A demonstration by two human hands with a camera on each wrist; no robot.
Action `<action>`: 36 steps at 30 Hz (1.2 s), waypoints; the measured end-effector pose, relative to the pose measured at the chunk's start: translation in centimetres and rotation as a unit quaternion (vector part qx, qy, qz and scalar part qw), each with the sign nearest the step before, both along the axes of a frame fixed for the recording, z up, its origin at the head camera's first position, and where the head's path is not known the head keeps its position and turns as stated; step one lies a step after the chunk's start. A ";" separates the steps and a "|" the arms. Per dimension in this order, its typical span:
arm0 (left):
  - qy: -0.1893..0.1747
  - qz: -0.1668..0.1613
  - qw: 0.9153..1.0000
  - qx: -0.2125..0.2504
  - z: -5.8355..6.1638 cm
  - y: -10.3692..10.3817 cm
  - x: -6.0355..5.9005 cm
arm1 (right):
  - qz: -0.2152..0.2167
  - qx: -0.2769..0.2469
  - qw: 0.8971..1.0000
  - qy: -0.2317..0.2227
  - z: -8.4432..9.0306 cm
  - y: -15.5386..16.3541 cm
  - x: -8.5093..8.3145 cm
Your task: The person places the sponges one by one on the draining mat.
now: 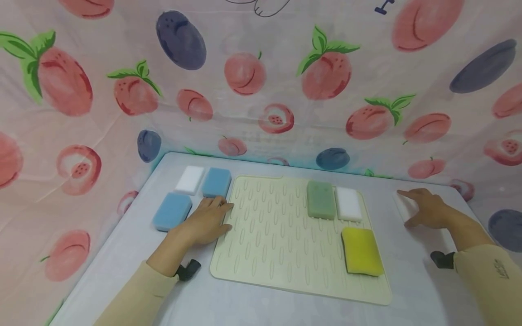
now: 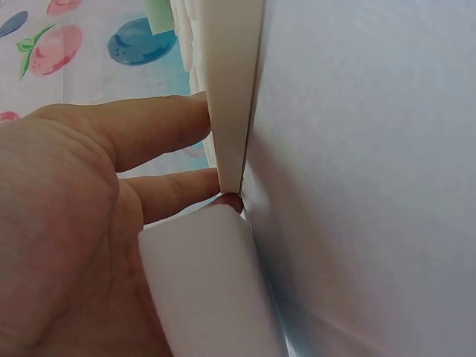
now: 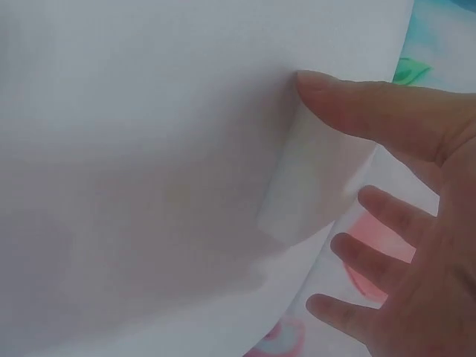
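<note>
Fingers (image 1: 222, 206) of the left hand (image 1: 204, 222) lie straight and flat on the table, their tips touching the left edge of a cream drying mat (image 1: 261, 235); the left wrist view shows two fingertips (image 2: 178, 190) pressed against the mat's edge (image 2: 232, 97), holding nothing. Just left of that hand sits a blue sponge (image 1: 172, 211), with a second blue sponge (image 1: 216, 182) and a white sponge (image 1: 190, 179) side by side beyond it, all off the mat on the pale table (image 1: 122, 271).

At the far right of the table, the right hand (image 1: 428, 210) rests over a white sponge block (image 1: 403, 206) lying on the tabletop, well apart from the mat. Its fingers are spread and relaxed rather than curled; in the right wrist view the thumb (image 3: 357, 104) touches the block's top edge (image 3: 305, 186) while the other fingers (image 3: 372, 256) hang free beside it. Whether they press on the block's far side cannot be told.

On the mat, a green sponge (image 1: 321, 199) and another white sponge (image 1: 348, 203) lie just beside each other near the back edge, with a yellow sponge (image 1: 362, 251) nearer the front right corner. A peach-and-plum printed cloth (image 1: 261, 90) hangs behind and around the table.
</note>
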State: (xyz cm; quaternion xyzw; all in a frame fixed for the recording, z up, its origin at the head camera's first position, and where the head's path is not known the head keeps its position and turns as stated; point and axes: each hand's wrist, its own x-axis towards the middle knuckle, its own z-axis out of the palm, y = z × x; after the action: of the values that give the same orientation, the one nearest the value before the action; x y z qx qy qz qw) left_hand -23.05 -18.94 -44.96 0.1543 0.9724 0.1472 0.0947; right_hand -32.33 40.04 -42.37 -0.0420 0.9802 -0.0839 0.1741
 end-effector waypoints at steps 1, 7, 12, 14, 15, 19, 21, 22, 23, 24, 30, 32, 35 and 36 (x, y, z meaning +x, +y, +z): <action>0.000 0.000 1.000 0.000 0.0 0.0 0.0 | 0.001 0.000 1.000 -0.002 0.0 0.0 -0.1; 0.000 0.001 1.000 -0.004 -0.1 0.0 -0.1 | 0.020 -0.007 1.000 -0.012 0.1 0.0 -0.5; -0.003 0.005 1.000 -0.005 0.0 0.0 -0.1 | 0.024 -0.024 0.999 -0.018 0.2 0.0 -0.7; -0.003 0.006 1.000 -0.006 0.1 0.1 -0.1 | 0.024 -0.029 0.999 -0.020 0.1 0.0 -0.7; -0.003 0.006 1.000 -0.006 0.1 0.1 -0.1 | 0.023 -0.030 0.999 -0.021 0.1 0.0 -0.7; -0.002 0.006 1.000 -0.009 0.1 0.1 -0.1 | 0.018 -0.030 0.999 -0.026 0.1 -0.1 -0.8; -0.002 0.006 1.000 -0.011 0.1 0.1 -0.1 | 0.016 -0.030 0.999 -0.028 0.0 -0.1 -0.8; -0.002 0.006 1.000 -0.012 0.1 0.1 -0.1 | 0.015 -0.030 0.999 -0.029 0.0 -0.1 -0.8; -0.002 0.006 1.000 -0.013 0.1 0.1 -0.1 | 0.013 -0.030 0.999 -0.029 -0.1 -0.1 -0.9; -0.002 0.006 1.000 -0.013 0.1 0.1 -0.1 | 0.014 -0.030 0.999 -0.029 -0.1 0.0 -0.9; -0.003 0.007 1.000 -0.012 0.1 0.2 -0.1 | 0.022 -0.028 0.999 -0.023 -0.2 0.1 -1.1; -0.005 0.007 1.000 -0.011 0.2 0.2 -0.1 | 0.019 -0.026 0.999 -0.023 -0.3 0.1 -1.1; -0.006 0.009 1.000 -0.009 0.2 0.2 -0.1 | 0.015 -0.024 0.999 -0.022 -0.3 0.0 -1.2; -0.006 0.009 1.000 -0.008 0.2 0.1 -0.1 | 0.014 -0.022 0.999 -0.021 -0.4 0.0 -1.3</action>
State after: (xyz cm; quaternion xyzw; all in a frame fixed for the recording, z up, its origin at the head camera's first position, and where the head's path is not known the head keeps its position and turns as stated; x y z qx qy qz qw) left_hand -23.12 -18.79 -44.76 0.1439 0.9743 0.1412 0.1006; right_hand -33.60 40.04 -42.72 -0.0579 0.9736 -0.1039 0.1951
